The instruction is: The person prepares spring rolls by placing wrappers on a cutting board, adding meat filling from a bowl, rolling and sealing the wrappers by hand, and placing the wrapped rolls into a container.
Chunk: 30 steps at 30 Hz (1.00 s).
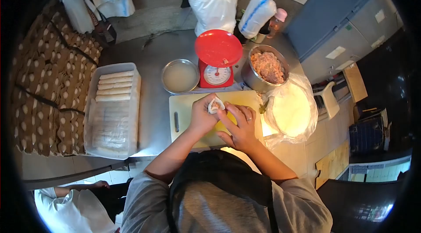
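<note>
My left hand (205, 117) is closed around a white wrapper (215, 105) that is gathered like a cup, with a bit of pinkish filling showing at its top. Beside it, my right hand (239, 125) has its fingers spread, and its index fingertip is at the wrapper's edge. Both hands are over a pale yellow cutting board (188, 101). Behind the board stands a metal pot (250, 75) of orange-pink minced filling (268, 67). A stack of round, pale wrappers (287, 112) lies in a clear plastic bag to the right.
A red kitchen scale (216, 75) and a round metal bowl (180, 76) of cloudy liquid stand behind the board. At left, a plastic container (137, 114) holds white rolls (115, 86) near stacked egg trays (52, 79). Another person (74, 206) is at lower left.
</note>
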{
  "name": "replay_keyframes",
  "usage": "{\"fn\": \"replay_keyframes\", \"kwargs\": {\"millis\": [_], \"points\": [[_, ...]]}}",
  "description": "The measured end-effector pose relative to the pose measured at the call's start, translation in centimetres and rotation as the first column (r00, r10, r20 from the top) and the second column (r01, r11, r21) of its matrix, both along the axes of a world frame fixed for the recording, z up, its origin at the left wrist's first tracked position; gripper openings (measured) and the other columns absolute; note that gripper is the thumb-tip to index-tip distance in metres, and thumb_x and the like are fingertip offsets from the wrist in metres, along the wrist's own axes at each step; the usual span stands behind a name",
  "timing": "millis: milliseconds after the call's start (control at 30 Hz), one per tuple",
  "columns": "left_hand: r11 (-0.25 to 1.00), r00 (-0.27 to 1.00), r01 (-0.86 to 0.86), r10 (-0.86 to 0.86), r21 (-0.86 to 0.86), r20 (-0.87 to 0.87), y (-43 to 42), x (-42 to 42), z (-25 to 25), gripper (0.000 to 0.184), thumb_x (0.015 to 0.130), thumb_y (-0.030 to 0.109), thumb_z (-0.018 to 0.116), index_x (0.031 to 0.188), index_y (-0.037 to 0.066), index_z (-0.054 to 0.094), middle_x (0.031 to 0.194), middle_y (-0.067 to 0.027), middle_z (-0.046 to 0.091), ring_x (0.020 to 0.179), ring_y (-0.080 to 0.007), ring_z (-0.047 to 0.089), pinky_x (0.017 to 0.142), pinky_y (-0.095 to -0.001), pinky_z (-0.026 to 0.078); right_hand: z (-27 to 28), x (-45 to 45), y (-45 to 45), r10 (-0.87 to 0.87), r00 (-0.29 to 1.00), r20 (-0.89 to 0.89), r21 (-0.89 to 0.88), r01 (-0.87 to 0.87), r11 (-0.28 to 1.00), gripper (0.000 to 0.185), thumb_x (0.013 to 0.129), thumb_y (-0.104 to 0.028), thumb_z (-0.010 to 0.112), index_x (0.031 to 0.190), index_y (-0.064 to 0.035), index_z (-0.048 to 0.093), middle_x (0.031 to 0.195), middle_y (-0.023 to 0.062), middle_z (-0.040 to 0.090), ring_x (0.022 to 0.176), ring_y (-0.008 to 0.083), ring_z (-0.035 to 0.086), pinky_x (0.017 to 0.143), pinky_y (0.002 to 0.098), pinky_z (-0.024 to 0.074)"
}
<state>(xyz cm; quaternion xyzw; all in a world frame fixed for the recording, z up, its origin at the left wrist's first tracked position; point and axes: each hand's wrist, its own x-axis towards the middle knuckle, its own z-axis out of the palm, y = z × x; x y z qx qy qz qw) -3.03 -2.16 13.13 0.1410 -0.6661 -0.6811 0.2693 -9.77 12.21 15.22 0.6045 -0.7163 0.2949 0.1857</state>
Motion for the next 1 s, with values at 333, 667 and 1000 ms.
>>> {"fn": "replay_keyframes", "kwargs": {"millis": [333, 667, 1000], "points": [[0.989, 0.994, -0.076, 0.066, -0.129, -0.083, 1.3, -0.6, 0.2, 0.016, 0.072, 0.008, 0.071, 0.07, 0.004, 0.056, 0.064, -0.0024, 0.057, 0.06, -0.008, 0.052, 0.056, -0.0257, 0.044, 2.3, -1.4, -1.4, 0.059, 0.995, -0.078, -0.044, -0.063, 0.997, 0.04, 0.082, -0.041, 0.059, 0.111, -0.0145, 0.068, 0.126, 0.012, 0.054, 0.11, 0.0327, 0.049, 0.092, 0.0461, 0.0333], [0.952, 0.968, 0.25, -0.25, 0.177, -0.026, 0.4, 0.7, 4.5, 0.019, 0.072, 0.003, 0.072, 0.072, 0.007, 0.054, 0.068, 0.0029, 0.056, 0.066, -0.004, 0.052, 0.057, -0.0211, 0.041, 3.3, -3.5, -1.2, 0.401, 0.868, 0.294, -0.239, -0.339, 0.91, 0.04, 0.088, -0.045, 0.054, 0.108, -0.0144, 0.071, 0.131, 0.0137, 0.052, 0.119, 0.0354, 0.046, 0.101, 0.0488, 0.0311], [0.948, 0.952, 0.306, -0.306, 0.091, -0.008, 1.4, 0.1, 5.6, 0.02, 0.073, 0.007, 0.072, 0.071, 0.006, 0.053, 0.061, 0.0029, 0.049, 0.059, -0.0044, 0.046, 0.054, -0.0245, 0.039, 5.0, -5.3, -0.7, 0.486, 0.797, 0.358, -0.292, -0.399, 0.869, 0.042, 0.089, -0.05, 0.049, 0.095, -0.0139, 0.07, 0.126, 0.0143, 0.056, 0.118, 0.0339, 0.048, 0.102, 0.0476, 0.031]]}}
